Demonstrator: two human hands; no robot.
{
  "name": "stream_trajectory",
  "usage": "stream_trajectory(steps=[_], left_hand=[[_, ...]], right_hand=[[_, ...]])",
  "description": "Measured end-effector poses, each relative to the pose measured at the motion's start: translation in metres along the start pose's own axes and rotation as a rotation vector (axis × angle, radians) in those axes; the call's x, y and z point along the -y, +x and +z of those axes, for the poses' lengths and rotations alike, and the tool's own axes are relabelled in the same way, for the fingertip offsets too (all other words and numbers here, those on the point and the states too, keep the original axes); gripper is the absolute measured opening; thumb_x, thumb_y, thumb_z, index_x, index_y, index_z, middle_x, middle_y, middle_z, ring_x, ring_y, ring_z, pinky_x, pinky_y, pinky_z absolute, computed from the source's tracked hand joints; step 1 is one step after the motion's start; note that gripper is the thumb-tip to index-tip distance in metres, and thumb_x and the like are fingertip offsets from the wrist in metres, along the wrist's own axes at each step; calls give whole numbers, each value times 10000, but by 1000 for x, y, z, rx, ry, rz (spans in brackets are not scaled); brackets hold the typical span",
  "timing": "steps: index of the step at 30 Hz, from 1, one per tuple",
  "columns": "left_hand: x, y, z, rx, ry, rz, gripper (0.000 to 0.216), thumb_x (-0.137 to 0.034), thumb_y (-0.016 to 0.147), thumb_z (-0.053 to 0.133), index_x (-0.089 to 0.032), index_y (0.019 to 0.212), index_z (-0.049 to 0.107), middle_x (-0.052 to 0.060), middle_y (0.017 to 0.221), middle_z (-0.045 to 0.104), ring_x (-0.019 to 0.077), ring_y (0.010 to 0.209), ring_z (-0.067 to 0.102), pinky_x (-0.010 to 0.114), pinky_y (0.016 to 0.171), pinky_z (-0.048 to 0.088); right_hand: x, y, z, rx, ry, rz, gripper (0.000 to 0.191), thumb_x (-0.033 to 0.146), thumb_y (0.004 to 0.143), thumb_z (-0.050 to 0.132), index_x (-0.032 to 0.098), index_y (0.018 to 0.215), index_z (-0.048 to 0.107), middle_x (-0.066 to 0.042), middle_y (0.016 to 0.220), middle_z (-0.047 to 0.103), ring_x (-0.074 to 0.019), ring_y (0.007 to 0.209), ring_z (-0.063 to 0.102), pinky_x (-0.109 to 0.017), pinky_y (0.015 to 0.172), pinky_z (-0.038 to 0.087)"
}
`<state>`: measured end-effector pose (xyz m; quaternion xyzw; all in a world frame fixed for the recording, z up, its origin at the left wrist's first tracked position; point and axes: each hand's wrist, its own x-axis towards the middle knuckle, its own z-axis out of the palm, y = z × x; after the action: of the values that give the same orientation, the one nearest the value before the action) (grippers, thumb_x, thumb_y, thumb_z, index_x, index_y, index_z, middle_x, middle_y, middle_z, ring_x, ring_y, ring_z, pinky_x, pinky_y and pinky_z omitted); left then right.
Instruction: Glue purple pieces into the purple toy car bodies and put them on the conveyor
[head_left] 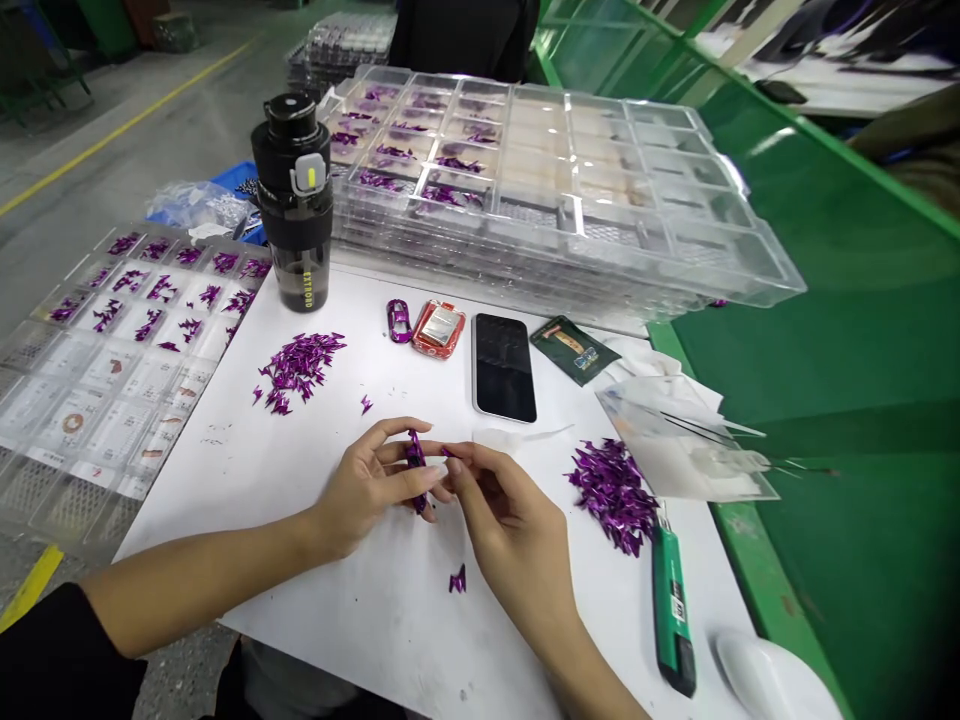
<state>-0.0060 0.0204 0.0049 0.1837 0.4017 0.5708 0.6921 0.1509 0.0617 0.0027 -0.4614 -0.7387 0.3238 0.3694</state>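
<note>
I grip a purple part [416, 466] in my left hand [367, 492], pinch a small purple piece [448, 453] with my right hand [517, 525], white table [375, 615] below.

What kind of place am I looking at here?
Probably a factory floor with a small-parts workstation: stacked clear compartment trays hold little purple pieces, more lie in a loose pile on the white table, and a yellow line marks the floor.

Green partition [825, 330]; grey floor [191, 125]; yellow line [135, 121]
</note>
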Motion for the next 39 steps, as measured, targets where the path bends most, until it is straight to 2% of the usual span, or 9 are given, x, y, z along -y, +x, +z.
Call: stream_trajectory(steps=[3,7,10,13,18,21,25,32,39], left_hand=[[-1,0,1,-6,4,-26,503,-259,734,864,-196,1170,619,79,1066,707,146,717,699,294,651,564],[-1,1,1,-32,-19,-35,508,-253,743,856,-186,1181,607,43,933,708,153,719,707,291,662,577],[3,1,0,-39,7,18,487,-252,774,833,-195,1197,598,33,910,713,163,760,723,298,695,597],[10,-1,-3,-36,106,100,471,-253,811,803,-209,1232,595,58,1014,733,165,796,732,323,741,621],[18,-4,-8,-133,386,299,491,-256,820,800,-249,1270,604,83,1248,704,194,1037,724,366,954,606],[21,-5,-9,-126,492,348,424,-256,847,769,-258,1247,626,67,1247,715,196,1083,723,349,989,595],[24,-6,-8,-127,543,371,388,-221,861,738,-266,1231,631,44,1207,733,184,1050,738,338,964,614],[28,-6,-9,-144,647,401,380,-200,881,692,-280,1245,620,27,1155,751,197,1043,740,340,933,625],[20,-4,-9,-116,735,382,436,-176,893,636,-284,1315,596,22,1092,751,184,996,730,335,950,594]], right_hand=[[-5,-4,4,-37,-98,-52,206,290,965,604,230,1158,641,11,811,714,-111,634,674,-213,580,575],[-10,-6,8,-130,-353,-353,198,193,963,595,214,1147,666,-28,921,751,-127,739,729,-208,665,602],[-13,-5,6,-94,-409,-450,296,147,978,530,213,1231,669,-55,989,758,-139,816,748,-208,701,616],[-10,-3,-1,-59,-310,-351,259,201,961,577,224,1176,720,-50,987,772,-152,790,753,-227,687,629],[8,-2,-7,5,193,142,201,375,857,744,261,1019,783,-30,977,787,-188,774,763,-278,694,659],[18,-5,-1,59,368,266,205,406,816,773,274,972,797,-33,1011,784,-215,860,766,-313,763,665],[22,-10,7,35,359,247,200,405,821,766,290,981,800,-33,1027,778,-220,924,752,-345,844,652],[22,-15,11,4,251,215,152,386,862,731,280,950,796,-27,1001,776,-210,874,749,-336,813,653],[14,-18,15,-84,24,-77,198,253,914,657,270,1064,786,-71,1189,728,-227,1011,731,-374,894,642]])
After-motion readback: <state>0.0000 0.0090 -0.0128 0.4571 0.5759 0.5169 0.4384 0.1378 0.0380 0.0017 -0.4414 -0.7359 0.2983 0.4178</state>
